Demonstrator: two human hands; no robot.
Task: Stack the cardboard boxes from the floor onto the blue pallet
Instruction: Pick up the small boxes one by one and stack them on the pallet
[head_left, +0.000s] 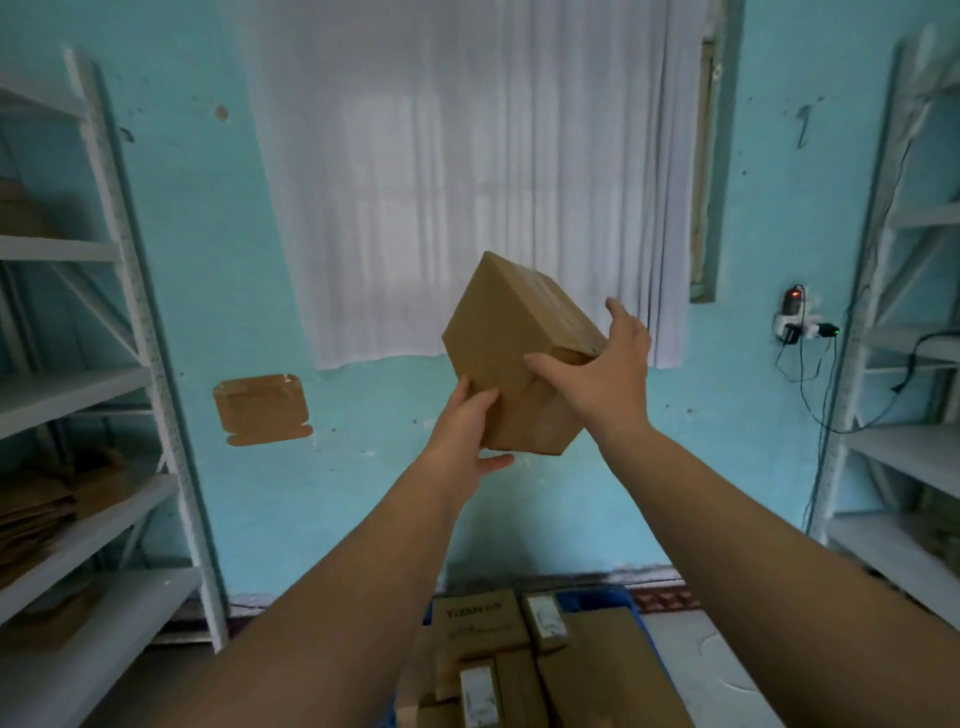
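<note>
A plain brown cardboard box (506, 338) is tilted in the air in front of the white curtain, held between both hands at arm's length. My left hand (465, 423) grips its lower left corner, fingers curled on the near face and thumb beneath. My right hand (602, 371) presses against its right side with fingers spread and mostly straight. Far below, several cardboard boxes (519, 654) lie packed together on the blue pallet (597, 597), whose edge shows behind them.
White metal shelving (104, 395) stands on the left with flattened cardboard on it. More white shelving (904, 364) stands on the right. A wall socket with chargers and cables (802, 325) hangs on the turquoise wall. A cardboard piece (262, 410) is stuck to the wall.
</note>
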